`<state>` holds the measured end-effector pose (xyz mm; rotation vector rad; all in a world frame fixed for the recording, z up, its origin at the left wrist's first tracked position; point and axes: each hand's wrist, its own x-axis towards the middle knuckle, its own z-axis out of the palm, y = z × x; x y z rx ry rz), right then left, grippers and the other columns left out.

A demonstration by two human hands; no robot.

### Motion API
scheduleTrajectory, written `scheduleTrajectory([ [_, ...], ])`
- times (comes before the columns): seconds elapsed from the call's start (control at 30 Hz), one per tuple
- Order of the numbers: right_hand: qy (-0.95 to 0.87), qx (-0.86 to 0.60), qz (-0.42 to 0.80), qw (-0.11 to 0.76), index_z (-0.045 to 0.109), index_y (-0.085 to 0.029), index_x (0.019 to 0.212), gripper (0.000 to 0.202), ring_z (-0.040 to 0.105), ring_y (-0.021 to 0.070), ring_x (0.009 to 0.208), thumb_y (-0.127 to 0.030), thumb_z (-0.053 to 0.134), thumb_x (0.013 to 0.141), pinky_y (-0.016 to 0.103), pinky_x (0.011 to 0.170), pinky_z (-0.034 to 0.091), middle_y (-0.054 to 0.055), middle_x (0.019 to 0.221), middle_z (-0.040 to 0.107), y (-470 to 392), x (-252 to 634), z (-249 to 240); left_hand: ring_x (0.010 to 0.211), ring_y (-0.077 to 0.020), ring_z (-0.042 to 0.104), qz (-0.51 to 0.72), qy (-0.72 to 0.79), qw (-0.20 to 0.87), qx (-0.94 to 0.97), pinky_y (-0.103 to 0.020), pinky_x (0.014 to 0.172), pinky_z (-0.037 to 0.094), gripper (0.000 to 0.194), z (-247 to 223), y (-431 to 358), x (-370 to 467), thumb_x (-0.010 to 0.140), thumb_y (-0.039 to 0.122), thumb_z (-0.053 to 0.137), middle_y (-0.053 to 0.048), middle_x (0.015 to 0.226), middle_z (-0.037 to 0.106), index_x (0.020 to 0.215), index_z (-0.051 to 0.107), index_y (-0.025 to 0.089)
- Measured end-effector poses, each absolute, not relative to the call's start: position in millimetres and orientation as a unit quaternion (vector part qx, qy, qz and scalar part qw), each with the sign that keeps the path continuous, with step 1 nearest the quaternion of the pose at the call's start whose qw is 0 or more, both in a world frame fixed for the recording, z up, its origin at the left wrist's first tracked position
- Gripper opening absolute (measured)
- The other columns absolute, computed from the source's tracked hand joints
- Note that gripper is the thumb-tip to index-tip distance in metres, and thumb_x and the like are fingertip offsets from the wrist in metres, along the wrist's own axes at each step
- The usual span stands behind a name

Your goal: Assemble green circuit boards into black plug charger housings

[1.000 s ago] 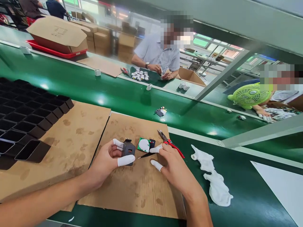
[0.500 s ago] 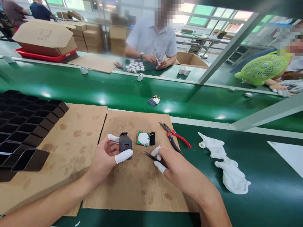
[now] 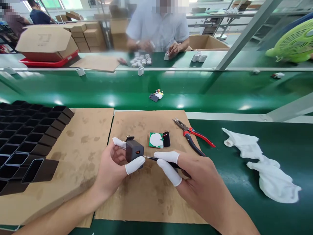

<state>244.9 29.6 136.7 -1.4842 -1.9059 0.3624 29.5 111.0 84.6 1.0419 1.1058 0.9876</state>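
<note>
My left hand [image 3: 116, 163], with white finger cots, grips a black charger housing [image 3: 132, 150] that has a small port facing right and metal pins at its top. Black tweezers [image 3: 156, 159] are pinched in my right hand [image 3: 186, 166], their tip close to the housing's right side beside the left thumb. Beyond the hands, a green circuit board [image 3: 156, 140] with a white pad lies on the cardboard [image 3: 146, 195], joined to a small black piece [image 3: 166, 139]. Red-handled pliers [image 3: 189, 133] lie to the right of it.
Rows of black empty housings [image 3: 31, 130] stand at the left. White gloves [image 3: 266, 163] lie on the right. A green belt [image 3: 110, 88] with small parts [image 3: 156, 95] runs across; a person in a light shirt [image 3: 158, 26] works beyond it.
My right hand has brought the tweezers up to the housing. The housing has turned slightly in my left hand. The camera view has shifted, and the person opposite has moved their hands apart.
</note>
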Motion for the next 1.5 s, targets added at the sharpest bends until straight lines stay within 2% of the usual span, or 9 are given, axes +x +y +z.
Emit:
scheduleTrajectory([
  [0.13, -0.733, -0.566, 0.096, 0.364, 0.077, -0.021, 0.1, 0.024, 0.059, 0.0121, 0.056, -0.015, 0.059, 0.115, 0.028, 0.055, 0.039, -0.003, 0.074, 0.077, 30, 238, 130, 0.074, -0.0159, 0.073, 0.44, 0.495, 0.574, 0.481, -0.024, 0.069, 0.065, 0.059, 81, 110, 30, 0.054, 0.025, 0.107, 0.0, 0.086, 0.076, 0.095, 0.064, 0.021],
  [0.37, -0.715, -0.589, 0.109, 0.359, 0.08, -0.024, 0.101, 0.027, 0.064, 0.0144, 0.057, -0.022, 0.058, 0.117, 0.028, 0.057, 0.041, -0.002, 0.074, 0.079, 25, 231, 123, 0.077, -0.0197, 0.076, 0.44, 0.497, 0.524, 0.533, -0.029, 0.072, 0.067, 0.054, 79, 105, 32, 0.061, 0.033, 0.104, -0.001, 0.086, 0.079, 0.097, 0.065, 0.021],
  [0.53, -0.717, -0.607, 0.082, 0.332, 0.08, -0.026, 0.098, 0.03, 0.073, 0.0182, 0.065, -0.025, 0.056, 0.116, 0.032, 0.06, 0.041, 0.002, 0.086, 0.085, 24, 228, 119, 0.079, -0.0206, 0.077, 0.447, 0.486, 0.517, 0.545, -0.029, 0.073, 0.067, 0.054, 82, 103, 35, 0.06, 0.03, 0.104, -0.001, 0.087, 0.078, 0.095, 0.063, 0.023],
  [0.67, -0.723, -0.61, 0.031, 0.323, 0.072, -0.024, 0.089, 0.03, 0.062, 0.0175, 0.056, -0.021, 0.058, 0.115, 0.035, 0.057, 0.032, -0.001, 0.072, 0.078, 25, 225, 115, 0.081, -0.021, 0.077, 0.443, 0.493, 0.507, 0.551, -0.03, 0.075, 0.067, 0.055, 81, 103, 36, 0.06, 0.032, 0.104, -0.001, 0.089, 0.078, 0.096, 0.063, 0.023],
  [0.8, -0.727, -0.62, -0.052, 0.291, 0.053, -0.025, 0.071, 0.041, 0.038, 0.0164, 0.048, -0.015, 0.056, 0.11, 0.036, 0.056, 0.023, -0.002, 0.057, 0.062, 28, 218, 110, 0.082, -0.0203, 0.075, 0.449, 0.497, 0.465, 0.579, -0.031, 0.077, 0.065, 0.055, 79, 104, 37, 0.064, 0.035, 0.103, 0.0, 0.091, 0.076, 0.099, 0.062, 0.023],
  [0.9, -0.718, -0.63, -0.084, 0.285, 0.05, -0.025, 0.072, 0.04, 0.037, 0.0163, 0.047, -0.017, 0.053, 0.112, 0.034, 0.055, 0.022, -0.003, 0.055, 0.058, 30, 212, 104, 0.083, -0.0197, 0.073, 0.451, 0.489, 0.423, 0.616, -0.031, 0.077, 0.062, 0.053, 74, 106, 37, 0.07, 0.037, 0.101, 0.0, 0.093, 0.073, 0.099, 0.06, 0.024],
  [1.1, -0.687, -0.674, 0.03, 0.27, 0.054, -0.025, 0.084, 0.032, 0.053, 0.0161, 0.047, -0.024, 0.048, 0.116, 0.033, 0.052, 0.022, -0.002, 0.064, 0.067, 34, 204, 96, 0.09, -0.0221, 0.072, 0.451, 0.488, 0.321, 0.675, -0.034, 0.082, 0.058, 0.049, 63, 106, 31, 0.077, 0.039, 0.097, -0.001, 0.099, 0.072, 0.105, 0.059, 0.026],
  [1.33, -0.679, -0.685, 0.152, 0.215, 0.068, -0.024, 0.115, 0.03, 0.069, 0.0285, 0.063, -0.029, 0.038, 0.119, 0.034, 0.06, 0.03, 0.003, 0.073, 0.074, 32, 209, 87, 0.088, -0.0245, 0.076, 0.479, 0.444, 0.181, 0.735, -0.036, 0.08, 0.061, 0.038, 66, 107, 34, 0.085, 0.035, 0.088, -0.002, 0.098, 0.075, 0.112, 0.063, 0.026],
  [1.5, -0.663, -0.662, 0.232, 0.26, 0.058, -0.027, 0.097, 0.032, 0.066, 0.0259, 0.069, -0.034, 0.035, 0.119, 0.034, 0.065, 0.036, 0.003, 0.08, 0.074, 34, 212, 84, 0.084, -0.0249, 0.078, 0.482, 0.434, 0.185, 0.739, -0.036, 0.077, 0.061, 0.033, 65, 106, 36, 0.086, 0.032, 0.084, -0.001, 0.096, 0.077, 0.11, 0.062, 0.027],
])
